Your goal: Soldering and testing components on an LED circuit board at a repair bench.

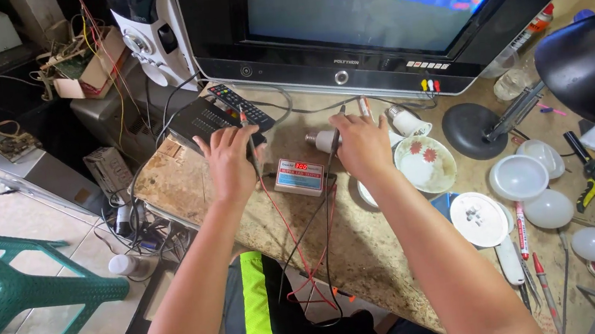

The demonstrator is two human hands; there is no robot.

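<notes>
My left hand (229, 158) grips a red test probe (244, 118) near a black remote control (241, 106) on the worn workbench (188, 182). My right hand (361, 145) grips a black test probe (337, 122) with its tip pointing up toward the television. Between both hands lies a small white tester box (300, 177) with a lit red digital display. Red and black leads (305, 240) run from the probes down over the bench edge. A white lamp bulb base (322, 141) lies just behind the tester.
A large television (370, 19) stands at the back. A flowered ceramic dish (425, 164), white bulb domes (518, 178), a round LED plate (478, 219), pens and a black desk lamp (589, 63) crowd the right side. A green plastic stool (1, 294) stands at left.
</notes>
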